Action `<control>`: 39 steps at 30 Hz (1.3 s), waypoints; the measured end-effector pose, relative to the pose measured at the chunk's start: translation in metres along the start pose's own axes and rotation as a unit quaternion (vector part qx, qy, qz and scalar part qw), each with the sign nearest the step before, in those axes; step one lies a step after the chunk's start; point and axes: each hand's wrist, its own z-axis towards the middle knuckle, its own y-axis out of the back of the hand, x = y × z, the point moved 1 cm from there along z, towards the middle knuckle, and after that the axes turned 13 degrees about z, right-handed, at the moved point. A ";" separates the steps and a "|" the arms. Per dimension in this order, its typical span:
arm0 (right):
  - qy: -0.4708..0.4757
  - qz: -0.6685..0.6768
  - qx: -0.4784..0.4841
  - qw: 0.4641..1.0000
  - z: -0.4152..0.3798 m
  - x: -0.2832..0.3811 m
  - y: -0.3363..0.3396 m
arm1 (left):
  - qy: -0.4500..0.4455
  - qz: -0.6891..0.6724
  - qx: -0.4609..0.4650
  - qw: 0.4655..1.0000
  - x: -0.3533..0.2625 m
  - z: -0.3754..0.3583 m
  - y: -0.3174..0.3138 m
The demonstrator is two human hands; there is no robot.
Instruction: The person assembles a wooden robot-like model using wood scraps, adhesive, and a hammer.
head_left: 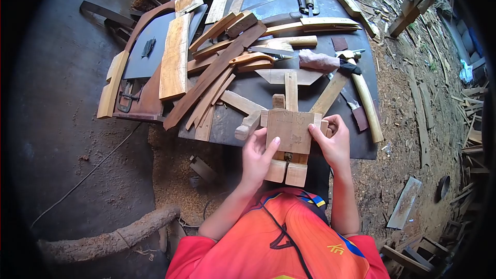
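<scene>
A small wooden assembly [289, 132] is between my two hands, near the table's front edge. Its top is a flat, square board with faint dark marks. Two pale blocks [285, 172] with a gap between them show below the board. My left hand [258, 158] grips the left side, thumb on the board's face. On the right edge, my right hand [333, 142] is closed, thumb at the upper corner and fingers curled behind. Around the assembly's far side lie wooden pieces, including an upright strip [291, 90] and a slanted strip [328, 94]. The fingers behind the board are partly hidden.
A dark table [356, 147] carries a handsaw [256, 60], a hammer [368, 101], a long brown plank [217, 75], a broad pale board [174, 57] and several offcuts. A metal clamp [126, 102] sits at the left. Wood scraps and shavings cover the ground at right.
</scene>
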 end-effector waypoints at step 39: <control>0.122 0.100 0.053 0.986 -0.042 0.059 0.022 | -0.050 -0.069 0.069 0.994 -0.060 0.003 0.004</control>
